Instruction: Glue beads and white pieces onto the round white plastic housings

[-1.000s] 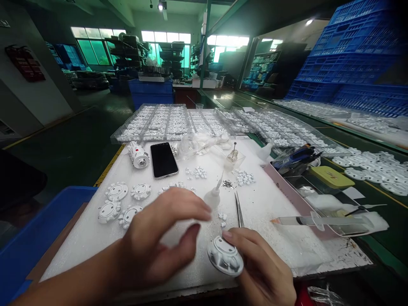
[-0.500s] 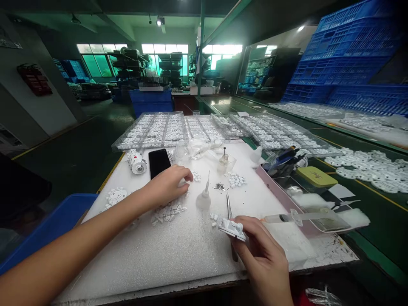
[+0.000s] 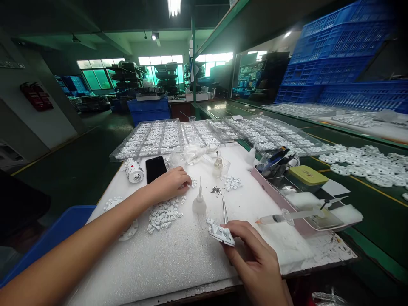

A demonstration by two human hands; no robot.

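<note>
My right hand (image 3: 255, 255) pinches a small white plastic part (image 3: 222, 236) between thumb and fingers, its raised bits facing up. Behind that part lie metal tweezers (image 3: 225, 210), partly hidden by it and the hand. Across the mat, my left hand (image 3: 174, 183) reaches down with curled fingers at a little heap of small white pieces (image 3: 193, 182). Whatever its fingertips grip is hidden. Between the hands stands a squeeze bottle (image 3: 199, 205) with a thin upright nozzle. Loose white shell-like pieces (image 3: 164, 216) are spread below my left wrist.
A black phone (image 3: 155, 168) and a white cylindrical assembly (image 3: 134, 171) lie left. Tiny dark bits (image 3: 216, 190), white pieces (image 3: 232, 183) and a glass bottle (image 3: 218, 165) sit mid-mat. Filled trays (image 3: 149, 137) line the back; a syringe (image 3: 274, 218) rests against the pink toolbox (image 3: 266, 187).
The view has shifted slightly. My left fingers have curled closer together at the small white pieces. My right hand still holds the white part, now tilted a little differently.
</note>
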